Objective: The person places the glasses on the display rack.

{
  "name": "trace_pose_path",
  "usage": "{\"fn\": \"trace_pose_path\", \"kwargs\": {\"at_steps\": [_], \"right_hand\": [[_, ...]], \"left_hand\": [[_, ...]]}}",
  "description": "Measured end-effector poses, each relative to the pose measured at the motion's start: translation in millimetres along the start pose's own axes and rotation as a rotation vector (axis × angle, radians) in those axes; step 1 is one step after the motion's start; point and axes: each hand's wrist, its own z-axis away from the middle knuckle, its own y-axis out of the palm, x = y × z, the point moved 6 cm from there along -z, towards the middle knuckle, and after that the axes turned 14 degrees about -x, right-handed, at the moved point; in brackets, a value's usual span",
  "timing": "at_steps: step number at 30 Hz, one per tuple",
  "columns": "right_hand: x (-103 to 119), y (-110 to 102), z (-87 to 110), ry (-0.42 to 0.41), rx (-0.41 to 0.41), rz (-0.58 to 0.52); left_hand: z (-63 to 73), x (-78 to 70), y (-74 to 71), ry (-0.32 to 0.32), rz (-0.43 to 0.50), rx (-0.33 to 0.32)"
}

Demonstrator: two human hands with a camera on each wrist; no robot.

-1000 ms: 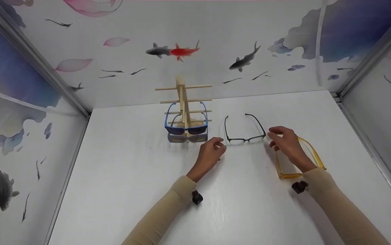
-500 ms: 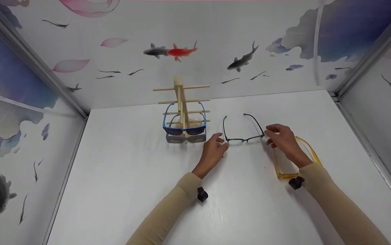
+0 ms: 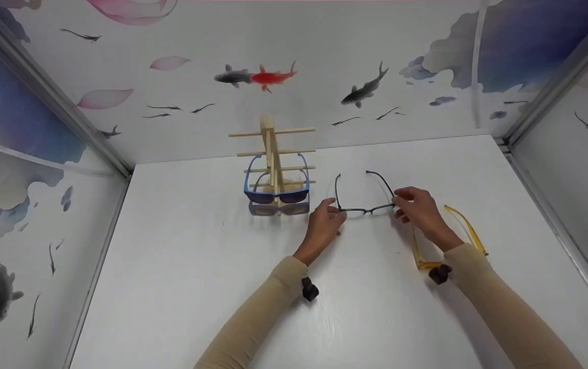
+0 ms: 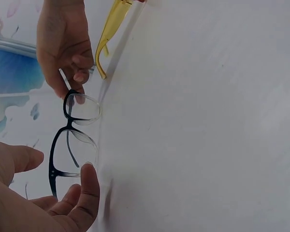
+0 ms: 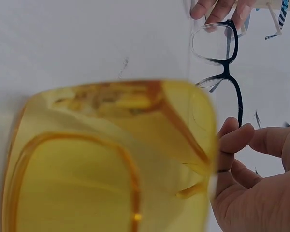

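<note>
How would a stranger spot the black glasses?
Find the wooden rack at the back of the white table. Just right of it, between the left hand and right hand, are the black glasses. They are black above and clear below, unlike the nearby yellow glasses and blue sunglasses.

A glossy white tabletop [image 3: 171, 277] spreads toward six o'clock. At twelve stands a white wall panel [image 3: 314, 41] printed with grey and red fish [image 3: 273, 78], flanked by silver metal rails [image 3: 53, 87] at ten and two.
</note>
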Motion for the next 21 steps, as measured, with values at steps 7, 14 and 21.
{"fn": "trace_pose_path", "kwargs": {"at_steps": [7, 14, 21], "right_hand": [[-2.0, 3.1, -2.5, -0.01, -0.017, 0.005], [2.4, 0.5, 1.7, -0.025, -0.041, -0.006], [9.9, -2.6, 11.9, -0.069, -0.042, -0.039]], "left_hand": [[-1.9, -1.8, 0.8, 0.006, 0.013, -0.016], [-3.7, -5.9, -2.2, 0.056, 0.024, -0.06], [-0.4, -8.9, -7.2, 0.053, 0.06, -0.061]]}}
